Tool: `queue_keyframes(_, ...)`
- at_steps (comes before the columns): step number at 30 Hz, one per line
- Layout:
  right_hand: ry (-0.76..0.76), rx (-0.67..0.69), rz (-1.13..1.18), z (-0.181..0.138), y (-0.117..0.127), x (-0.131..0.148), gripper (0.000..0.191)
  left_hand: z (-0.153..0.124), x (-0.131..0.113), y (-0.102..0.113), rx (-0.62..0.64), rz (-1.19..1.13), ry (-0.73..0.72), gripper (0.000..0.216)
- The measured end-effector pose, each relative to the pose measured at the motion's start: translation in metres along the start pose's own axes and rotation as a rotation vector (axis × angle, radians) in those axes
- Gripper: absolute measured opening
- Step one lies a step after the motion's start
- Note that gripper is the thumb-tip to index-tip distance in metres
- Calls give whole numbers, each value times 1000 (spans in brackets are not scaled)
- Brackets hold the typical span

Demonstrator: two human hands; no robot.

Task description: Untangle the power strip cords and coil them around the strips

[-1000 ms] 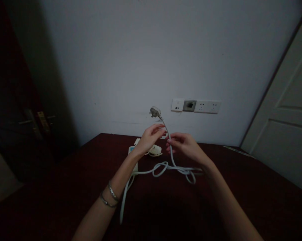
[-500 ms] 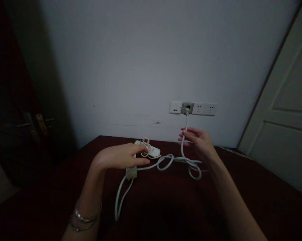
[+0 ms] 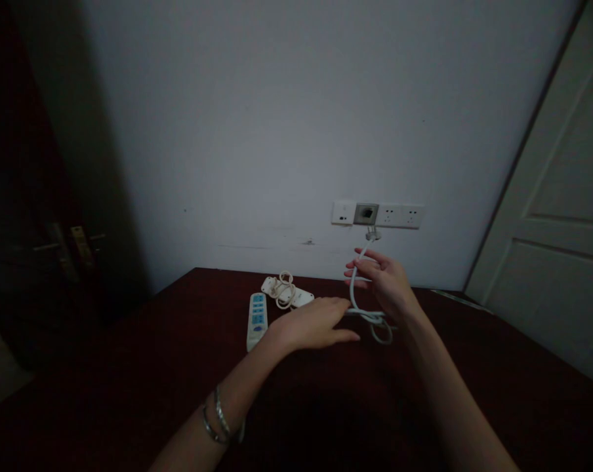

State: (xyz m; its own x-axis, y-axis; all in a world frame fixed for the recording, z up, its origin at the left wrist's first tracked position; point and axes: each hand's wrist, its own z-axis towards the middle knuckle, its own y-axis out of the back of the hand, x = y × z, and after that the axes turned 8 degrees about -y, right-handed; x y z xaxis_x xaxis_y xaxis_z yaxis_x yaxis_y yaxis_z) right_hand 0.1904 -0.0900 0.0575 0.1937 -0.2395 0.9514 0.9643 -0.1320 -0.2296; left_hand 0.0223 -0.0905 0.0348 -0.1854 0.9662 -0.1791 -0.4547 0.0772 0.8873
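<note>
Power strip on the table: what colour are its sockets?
Blue, set in the white power strip; the head view shows it, left of the left hand.

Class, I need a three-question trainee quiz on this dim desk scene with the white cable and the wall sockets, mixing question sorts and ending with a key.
1. True or false: the right hand holds the white power cable just below its grey plug.
2. Where does the left hand lie? A) flat over the cable on the dark red wooden table B) on the dark door's handle C) on the wall.
3. Fill in: the white power strip with blue sockets lies to the ___ of the left hand.

Key: 1 true; 2 A; 3 left.
</note>
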Motion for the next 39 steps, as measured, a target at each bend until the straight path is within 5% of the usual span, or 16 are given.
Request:
queue_keyframes(3, -4, 4, 25, 1, 4, 2, 44, 3, 14, -10, -32, -31, -19, 14)
queue_keyframes(9, -204, 15, 168, 13, 31, 3, 10, -4, 33, -1, 55, -144, -28, 20)
queue_keyframes(21, -191, -98, 152, 45, 76, -36, 26, -8, 55, -6, 215, -374, 49, 16)
queue_keyframes(25, -174, -102, 154, 42, 76, -31, 21, -15, 73, 2, 101, -496, 97, 23)
queue_keyframes(33, -139, 25, 37, 22, 53, -9, 24, -20, 83, 11, -320, -623, 218, 26)
queue_keyframes(39, -175, 344, -189, 21, 47, -19, 27, -16, 66, 13, -334, -400, 172, 29)
